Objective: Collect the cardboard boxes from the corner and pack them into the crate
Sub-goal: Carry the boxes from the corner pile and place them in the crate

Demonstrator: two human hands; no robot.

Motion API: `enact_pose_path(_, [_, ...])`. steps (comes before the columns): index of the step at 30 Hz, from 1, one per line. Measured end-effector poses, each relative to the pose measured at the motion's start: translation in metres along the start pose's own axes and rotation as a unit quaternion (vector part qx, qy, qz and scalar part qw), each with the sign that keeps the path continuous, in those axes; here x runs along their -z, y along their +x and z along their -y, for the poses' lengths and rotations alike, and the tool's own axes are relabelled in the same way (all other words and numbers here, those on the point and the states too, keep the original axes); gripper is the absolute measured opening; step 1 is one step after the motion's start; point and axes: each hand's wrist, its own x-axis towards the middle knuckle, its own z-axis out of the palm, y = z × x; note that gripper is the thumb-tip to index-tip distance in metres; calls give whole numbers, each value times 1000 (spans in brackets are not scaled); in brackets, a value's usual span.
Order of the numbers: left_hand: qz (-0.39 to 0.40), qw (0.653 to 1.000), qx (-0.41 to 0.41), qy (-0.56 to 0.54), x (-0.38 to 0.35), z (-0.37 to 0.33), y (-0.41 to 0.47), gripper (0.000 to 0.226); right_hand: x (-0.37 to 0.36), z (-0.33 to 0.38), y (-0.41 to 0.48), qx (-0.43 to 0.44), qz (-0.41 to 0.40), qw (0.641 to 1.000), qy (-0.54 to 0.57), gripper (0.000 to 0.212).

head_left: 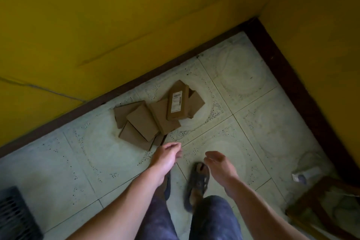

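Here, cardboard boxes (153, 117) heaped near skirting (78, 111); left grip (167, 155), right grip (220, 163) slack, empty; tiles (243, 76) run right to corner.

Head-height view, steeply down toward the corner (243, 39)

Matt brown cardboard boxes (155, 115) lie on smooth, speckled floor tiles (253, 122).

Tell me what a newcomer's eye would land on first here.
The bright yellow walls meeting in a corner fill the upper frame. Below them a loose pile of cardboard boxes lies on the pale tiled floor, one labelled box on top. The left hand and right hand, both empty, hang just short of it.
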Motion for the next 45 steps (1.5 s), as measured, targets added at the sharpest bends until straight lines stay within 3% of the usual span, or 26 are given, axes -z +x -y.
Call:
enact_pose_path(3, [-6, 1000, 21, -16, -22, -15, 49, 22, 21, 8, 62, -22, 27, 999, -12, 14])
enact_pose_path(5, [-19, 999, 34, -26, -35, -21, 82, 23, 29, 12, 111, -10, 39, 998, -48, 16])
enact_pose_path(8, [-32, 998, 51, -32, -57, -19, 143, 25, 35, 17, 197, 8, 53, 992, -117, 35])
enact_pose_path(11, [-51, 994, 91, -36, -77, -10, 207, 29, 38, 20, 276, 36, 70, 984, -159, 31])
enact_pose_path(15, [-57, 991, 121, 0, -103, 15, 289, 44, 36, 32, 365, 39, 78, 987, -136, 55])
enact_pose_path(18, [-97, 988, 118, -25, -117, 23, 351, 45, 27, 39, 422, 74, 75, 984, -142, 58])
enact_pose_path(20, [-109, 980, 120, -112, -123, 19, 382, 48, 23, 46, 454, 102, 60, 985, -125, 62])
enact_pose_path(22, [-136, 978, 128, -93, -125, 18, 403, 52, 18, 49, 481, 107, 49, 987, -113, 75])
enact_pose_path(25, [-133, 972, 122, -152, -125, 17, 426, 52, 11, 50, 508, 107, 67, 986, -105, 75])
enact_pose_path(30, [-138, 952, 104, -253, -115, 11, 427, 26, 3, 46, 510, 113, 76, 987, -83, 52])
enact_pose_path(32, [-126, 960, 101, -229, -111, 14, 415, 16, 7, 43, 496, 101, 61, 990, -75, 37])
enact_pose_path(36, [-107, 967, 102, -209, -101, 18, 372, 43, 18, 40, 443, 98, 53, 992, -58, 21])
enact_pose_path(39, [-127, 968, 87, -199, -91, 14, 329, 65, 24, 40, 388, 97, 30, 995, 1, 24])
enact_pose_path(42, [-159, 968, 45, -189, -79, 4, 277, 40, 29, 39, 329, 91, -15, 995, 46, 29])
enact_pose_path(45, [-173, 969, 12, -178, -63, -5, 212, 34, 33, 42, 263, 101, -31, 992, 63, 20])
